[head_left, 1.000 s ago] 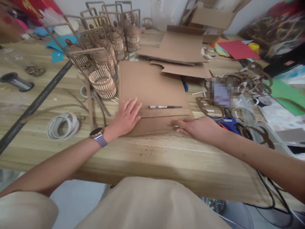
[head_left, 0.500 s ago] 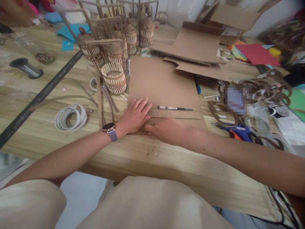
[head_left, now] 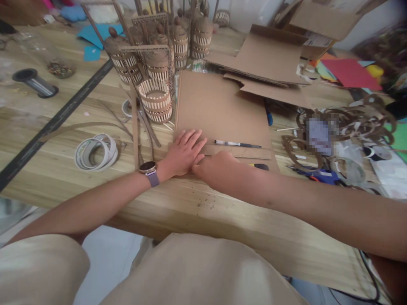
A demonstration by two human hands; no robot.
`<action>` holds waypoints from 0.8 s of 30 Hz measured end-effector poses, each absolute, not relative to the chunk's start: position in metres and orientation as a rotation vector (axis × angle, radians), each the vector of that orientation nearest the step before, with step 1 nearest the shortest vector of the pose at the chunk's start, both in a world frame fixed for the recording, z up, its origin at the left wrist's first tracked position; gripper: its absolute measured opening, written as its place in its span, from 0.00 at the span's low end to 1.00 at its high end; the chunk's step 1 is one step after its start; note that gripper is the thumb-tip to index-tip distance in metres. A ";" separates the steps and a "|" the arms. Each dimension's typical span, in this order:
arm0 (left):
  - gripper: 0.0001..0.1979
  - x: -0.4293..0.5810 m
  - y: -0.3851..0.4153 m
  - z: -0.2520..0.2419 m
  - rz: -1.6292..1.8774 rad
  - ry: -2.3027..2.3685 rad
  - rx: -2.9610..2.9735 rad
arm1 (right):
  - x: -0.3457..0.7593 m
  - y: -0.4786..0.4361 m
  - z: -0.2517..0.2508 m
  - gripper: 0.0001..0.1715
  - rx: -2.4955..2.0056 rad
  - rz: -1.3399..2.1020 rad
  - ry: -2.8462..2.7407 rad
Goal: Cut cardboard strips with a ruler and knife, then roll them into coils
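Observation:
A large sheet of brown cardboard [head_left: 219,101] lies flat before me, with a narrow cardboard strip [head_left: 238,152] across its near part. My left hand [head_left: 186,153] is open, fingers spread and pressing down on the sheet's near left corner. Close against it, my right hand [head_left: 211,166] is closed near the sheet's front edge. What its fingers hold is hidden beneath the hand. A black and yellow handle [head_left: 261,166] shows just beyond the right forearm; whether it connects to that hand cannot be seen. A pen [head_left: 238,144] rests just above the strip.
Small slatted baskets [head_left: 155,101] and lidded lantern-like pieces [head_left: 124,55] stand at the back left. Tape rolls [head_left: 95,154] lie left. Cardboard scraps [head_left: 263,59], brown rings [head_left: 302,152] and a blue glue gun [head_left: 327,174] are on the right.
My right hand has shifted slightly left, closer to my left hand. The black and yellow handle now shows beyond the forearm. The camera view has shifted a little.

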State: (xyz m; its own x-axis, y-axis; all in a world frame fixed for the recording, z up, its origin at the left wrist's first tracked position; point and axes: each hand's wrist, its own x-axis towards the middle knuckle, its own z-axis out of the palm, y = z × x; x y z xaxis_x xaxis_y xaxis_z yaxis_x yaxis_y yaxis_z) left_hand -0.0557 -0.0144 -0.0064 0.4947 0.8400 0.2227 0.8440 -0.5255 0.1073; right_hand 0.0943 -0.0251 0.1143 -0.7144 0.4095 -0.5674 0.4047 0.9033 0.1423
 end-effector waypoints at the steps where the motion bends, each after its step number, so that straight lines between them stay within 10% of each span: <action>1: 0.26 -0.056 -0.014 -0.006 -0.386 -1.521 -2.709 | 0.091 -0.026 0.118 0.28 0.570 0.013 2.430; 24: 0.25 -0.057 -0.014 -0.002 -0.322 -1.467 -2.712 | 0.140 -0.012 0.084 0.21 0.608 0.037 2.427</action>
State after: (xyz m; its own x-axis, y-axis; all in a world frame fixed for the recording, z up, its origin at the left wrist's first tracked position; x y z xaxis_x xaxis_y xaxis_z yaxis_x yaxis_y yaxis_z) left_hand -0.0570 -0.0143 -0.0023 0.5311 0.8231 0.2012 0.8317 -0.5518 0.0621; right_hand 0.1397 -0.0116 0.0845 -0.6963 0.4338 -0.5719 0.4162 0.8931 0.1707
